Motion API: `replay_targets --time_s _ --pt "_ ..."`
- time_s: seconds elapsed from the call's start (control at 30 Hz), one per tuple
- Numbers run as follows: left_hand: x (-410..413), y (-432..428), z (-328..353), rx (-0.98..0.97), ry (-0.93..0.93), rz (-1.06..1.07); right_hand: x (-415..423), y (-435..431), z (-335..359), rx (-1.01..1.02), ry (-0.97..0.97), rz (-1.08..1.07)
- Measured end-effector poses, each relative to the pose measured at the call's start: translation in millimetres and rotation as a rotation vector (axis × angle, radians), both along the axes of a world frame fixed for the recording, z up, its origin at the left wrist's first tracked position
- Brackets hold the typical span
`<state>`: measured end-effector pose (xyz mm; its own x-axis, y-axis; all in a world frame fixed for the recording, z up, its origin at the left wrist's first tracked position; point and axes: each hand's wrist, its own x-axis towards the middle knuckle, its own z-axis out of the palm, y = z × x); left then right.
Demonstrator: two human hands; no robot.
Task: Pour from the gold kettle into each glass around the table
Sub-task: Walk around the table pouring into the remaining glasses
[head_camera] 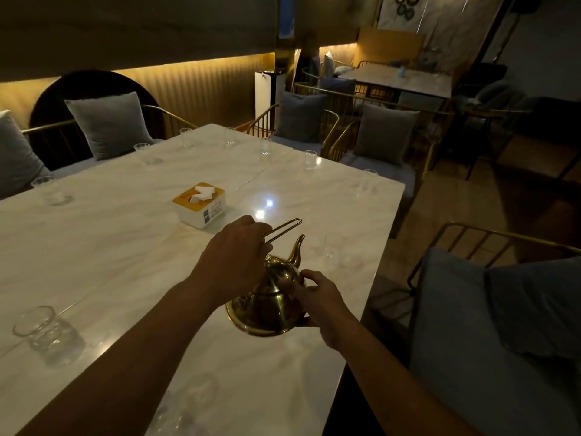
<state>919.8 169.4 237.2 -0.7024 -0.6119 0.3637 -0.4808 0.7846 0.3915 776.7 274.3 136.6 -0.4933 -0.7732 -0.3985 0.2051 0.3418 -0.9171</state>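
Note:
The gold kettle (267,306) hangs tilted above the white marble table (110,247), its spout pointing up and to the right. My left hand (234,259) grips its wire handle from above. My right hand (320,300) curls its fingers round the kettle's right side and base. Just beyond the spout stands a clear glass (332,247) near the table's right edge. Several more glasses ring the table, among them one at the near left (47,335), one at the far left (50,190) and one at the far right (310,159).
A yellow and white tissue box (201,204) sits mid-table. Gold-framed chairs with grey cushions (388,135) line the far and right sides, one close by (490,325). Wooden floor runs along the right. Another table (399,78) stands at the back.

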Motion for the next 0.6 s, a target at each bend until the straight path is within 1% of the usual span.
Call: replay_targets --time_s 0.1,0.27,0.4,0.6 --pt "-28.3 -13.8 -6.5 -0.009 0.009 0.038 -32.0 -14.5 -5.6 -0.01 0.005 0.045" --pt "-89.6 -34.1 -21.7 0.028 0.004 0.091 -100.3 -44.1 -27.1 -0.011 0.0 0.087" --pt "-138.7 -47.1 -38.3 0.068 -0.042 0.138 -142.7 -61.5 -47.8 0.0 -0.023 0.099" --pt "-197.1 -56.5 -54.3 0.151 -0.141 0.171 -183.1 -65.4 -74.3 0.008 -0.155 0.089"
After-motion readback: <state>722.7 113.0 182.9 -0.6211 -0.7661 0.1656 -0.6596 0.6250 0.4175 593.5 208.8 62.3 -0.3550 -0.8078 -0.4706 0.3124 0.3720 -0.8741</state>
